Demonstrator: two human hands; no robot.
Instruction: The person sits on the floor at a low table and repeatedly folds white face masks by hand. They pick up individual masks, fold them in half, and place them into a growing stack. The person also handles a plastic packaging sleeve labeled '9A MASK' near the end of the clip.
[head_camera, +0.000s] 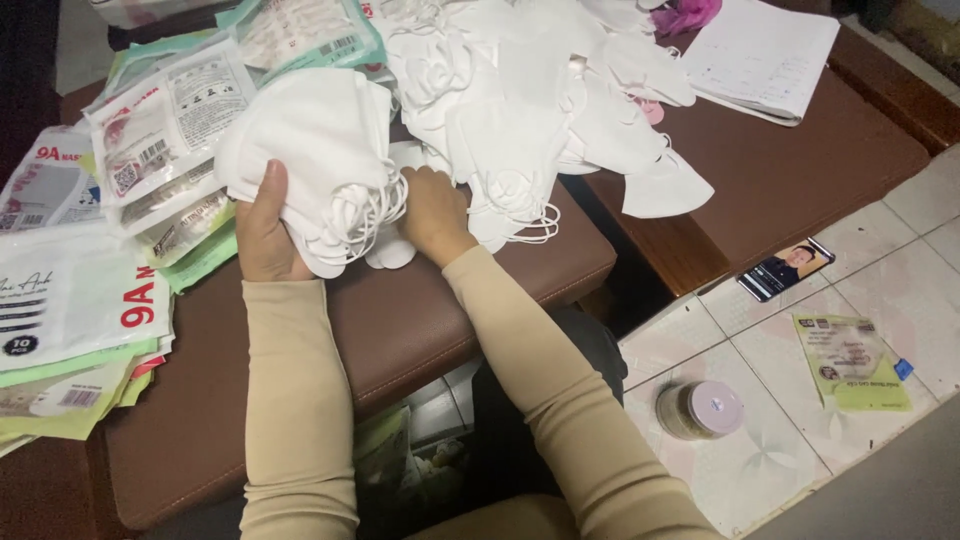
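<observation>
My left hand (265, 225) grips a thick stack of white face masks (310, 150), held upright over the brown padded seat (400, 320). Ear loops hang from the stack's right side. My right hand (432, 212) rests closed on a loose white mask (392, 250) lying on the seat, right beside the stack. Just beyond my right hand a large heap of loose white masks (530, 90) spreads across the seat and the brown table (800, 170). Both arms wear beige sleeves.
Flat printed mask packets (90, 260) are piled at the left, several more (170, 130) behind the stack. An open notebook (765, 55) lies on the table. On the tiled floor at right lie a phone (787, 268), a green packet (852, 360) and a tape roll (700, 410).
</observation>
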